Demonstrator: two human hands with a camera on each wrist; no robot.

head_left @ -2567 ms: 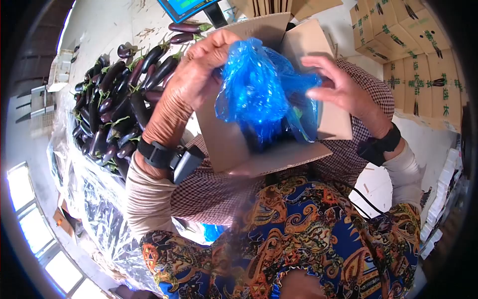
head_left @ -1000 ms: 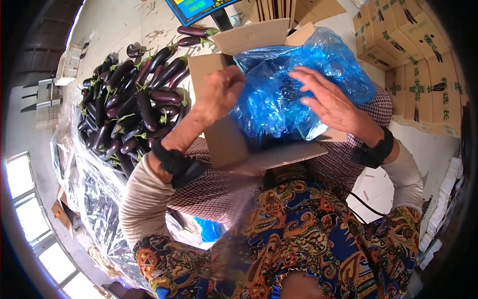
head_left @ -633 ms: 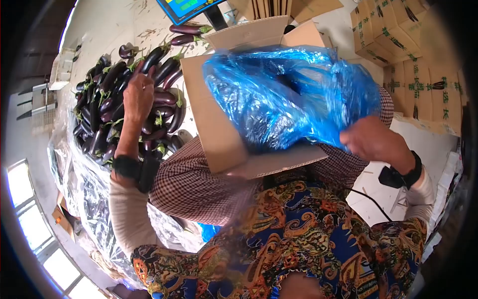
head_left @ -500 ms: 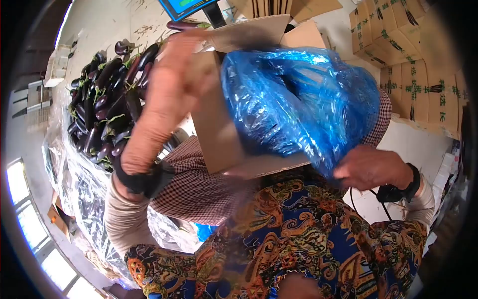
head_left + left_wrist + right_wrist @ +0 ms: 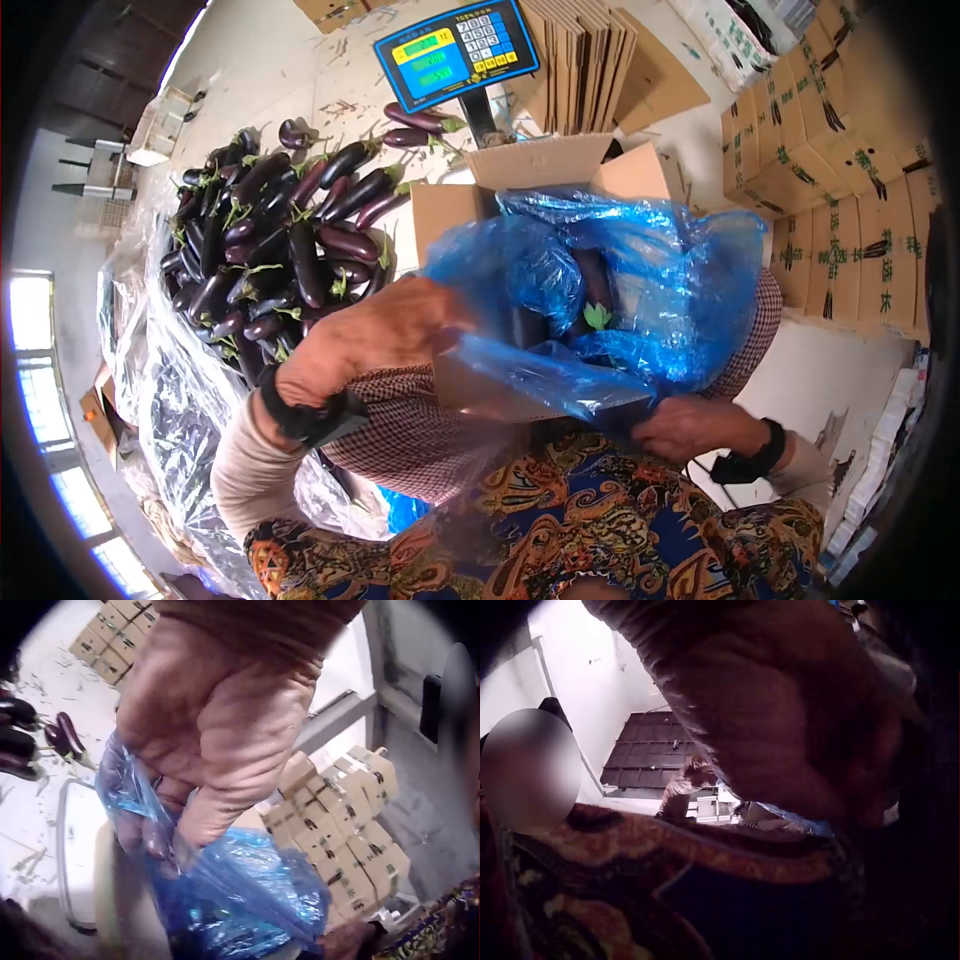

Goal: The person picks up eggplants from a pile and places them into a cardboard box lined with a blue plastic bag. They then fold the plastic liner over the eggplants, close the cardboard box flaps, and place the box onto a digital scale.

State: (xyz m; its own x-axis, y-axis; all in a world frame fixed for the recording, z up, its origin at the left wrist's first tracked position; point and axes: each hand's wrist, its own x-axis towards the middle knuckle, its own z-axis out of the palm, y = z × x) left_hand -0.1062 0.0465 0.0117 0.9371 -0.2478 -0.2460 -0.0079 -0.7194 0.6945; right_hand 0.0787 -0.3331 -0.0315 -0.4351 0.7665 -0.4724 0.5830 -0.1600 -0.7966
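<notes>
An open cardboard box is lined with a blue plastic bag, and dark eggplants show inside it. My left hand grips the bag's edge at the box's near left corner. In the left wrist view its fingers are curled round a bunch of the blue plastic. My right hand holds the bag's lower edge below the box's near flap. The right wrist view shows only a dark closed fist.
A large pile of eggplants lies on clear plastic sheeting to the left. A scale display stands behind the box, with flat cardboard beside it. Stacked printed cartons fill the right side.
My left hand has come back from the eggplant pile and taken the bag's left edge. My right hand has pulled the bag's edge down over the near flap.
</notes>
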